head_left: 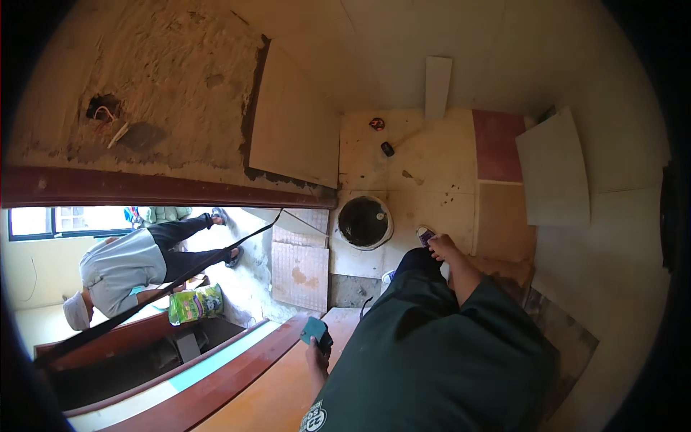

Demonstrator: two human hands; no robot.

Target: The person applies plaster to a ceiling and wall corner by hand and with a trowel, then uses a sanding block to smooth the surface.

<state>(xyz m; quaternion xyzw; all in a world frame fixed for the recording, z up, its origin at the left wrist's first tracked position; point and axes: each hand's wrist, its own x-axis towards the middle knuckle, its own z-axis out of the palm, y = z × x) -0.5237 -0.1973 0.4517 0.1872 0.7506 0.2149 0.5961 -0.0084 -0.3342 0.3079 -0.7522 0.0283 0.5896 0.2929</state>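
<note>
My left hand [317,357] is closed around a small boxy teal and black device [314,330], beside a wooden-coloured ledge at the lower middle. In front of my right thigh, my right hand [443,248] has its fingers curled together; whether anything is in them I cannot make out. Beyond my feet a round pale bucket [389,230] stands on the tiled floor, with dark grey material inside. Past it lie a black-headed mallet [387,149] with a wooden handle and a red and black tape measure [376,124].
A narrow tile strip [437,88] leans on the far wall, a larger cut tile [554,173] on the right. Exposed wires [106,113] stick out of the rough left wall. Through the opening at left, a co-worker [126,270] bends near a green bag [196,304].
</note>
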